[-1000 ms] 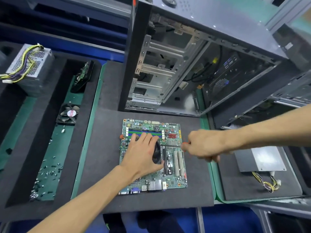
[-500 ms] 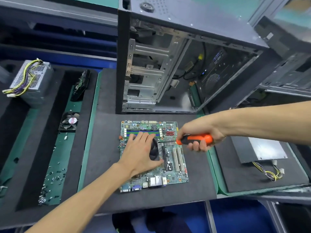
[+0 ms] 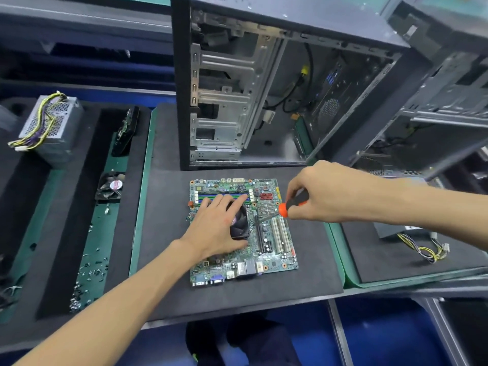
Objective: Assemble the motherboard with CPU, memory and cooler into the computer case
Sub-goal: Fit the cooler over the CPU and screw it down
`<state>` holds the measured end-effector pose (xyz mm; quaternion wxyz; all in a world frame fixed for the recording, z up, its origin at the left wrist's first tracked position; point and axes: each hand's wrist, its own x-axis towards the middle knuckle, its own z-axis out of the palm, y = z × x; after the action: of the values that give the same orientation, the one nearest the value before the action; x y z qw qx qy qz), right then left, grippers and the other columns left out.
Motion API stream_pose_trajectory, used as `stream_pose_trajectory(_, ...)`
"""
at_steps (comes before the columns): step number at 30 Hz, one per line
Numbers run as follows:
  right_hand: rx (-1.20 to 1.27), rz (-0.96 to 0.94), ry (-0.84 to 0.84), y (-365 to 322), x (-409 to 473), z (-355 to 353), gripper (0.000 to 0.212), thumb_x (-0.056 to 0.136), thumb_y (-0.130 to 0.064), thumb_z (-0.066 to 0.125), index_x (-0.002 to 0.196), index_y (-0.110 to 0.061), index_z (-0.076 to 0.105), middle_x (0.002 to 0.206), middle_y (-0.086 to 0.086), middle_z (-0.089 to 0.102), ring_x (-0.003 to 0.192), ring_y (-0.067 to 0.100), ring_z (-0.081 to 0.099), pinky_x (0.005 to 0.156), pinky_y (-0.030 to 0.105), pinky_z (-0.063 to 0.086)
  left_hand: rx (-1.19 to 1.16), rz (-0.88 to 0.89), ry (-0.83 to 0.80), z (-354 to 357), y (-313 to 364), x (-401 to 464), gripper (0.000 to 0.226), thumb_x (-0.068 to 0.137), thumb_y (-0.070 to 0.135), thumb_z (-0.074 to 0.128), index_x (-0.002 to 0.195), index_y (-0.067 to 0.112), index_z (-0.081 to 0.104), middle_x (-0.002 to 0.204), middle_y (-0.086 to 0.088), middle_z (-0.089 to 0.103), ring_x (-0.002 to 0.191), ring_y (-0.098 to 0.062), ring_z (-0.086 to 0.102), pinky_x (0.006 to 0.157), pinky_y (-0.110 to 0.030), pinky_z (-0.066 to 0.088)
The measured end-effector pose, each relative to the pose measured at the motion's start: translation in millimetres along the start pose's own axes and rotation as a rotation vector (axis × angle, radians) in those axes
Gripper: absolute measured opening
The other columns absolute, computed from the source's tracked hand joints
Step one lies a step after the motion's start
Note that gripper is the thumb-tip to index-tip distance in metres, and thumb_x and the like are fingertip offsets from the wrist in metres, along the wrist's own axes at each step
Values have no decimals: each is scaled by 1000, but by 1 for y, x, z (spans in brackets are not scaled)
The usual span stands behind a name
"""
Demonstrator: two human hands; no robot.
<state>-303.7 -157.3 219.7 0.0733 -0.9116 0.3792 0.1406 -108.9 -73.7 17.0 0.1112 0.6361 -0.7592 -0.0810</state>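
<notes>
Toward the tabletop's far left corner we see a silver power supply (image 3: 51, 128) with yellow and purple wires draped over it. Right of it, in a long recess of the black foam tray (image 3: 25, 196), a dark drive (image 3: 126, 132) stands on edge at the far end, a small black fan (image 3: 110, 186) with a red label lies nearer, and loose screws (image 3: 88, 276) are scattered toward the near edge. At the right edge, a second power supply (image 3: 393, 231) trails yellow wires (image 3: 425, 250) over a dark mat.

L hand (image 3: 220, 225) flat, fingers (image 3: 227, 200) spread fwd, palm down, R hand (image 3: 314, 192) fisted, both forearms extended
</notes>
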Motion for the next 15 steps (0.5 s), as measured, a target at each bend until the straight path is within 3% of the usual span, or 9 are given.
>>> stream_pose_trajectory(3,12,18,20,-1,-3,8,30,80,-60,69,92,-33,77,68,-16,63,60,2,55,48,6,28,-1,4,9,0,1,1,104,69,72,60,154,19,32,124,-1,54,115,-23,48,98,-41,38)
stream_pose_trajectory(10,57,49,18,0,-3,15,31,78,-62,69,90,-35,77,59,-24,53,57,-7,50,47,10,29,18,7,6,0,0,1,104,70,75,57,154,19,31,122,1,52,113,-22,47,95,-39,37)
stream_pose_trajectory(15,50,60,-2,-1,-3,17,31,79,-62,68,90,-34,77,68,-18,64,61,-3,55,49,13,37,19,7,11,-1,0,0,104,70,74,61,153,18,32,121,0,52,112,-22,48,94,-39,36)
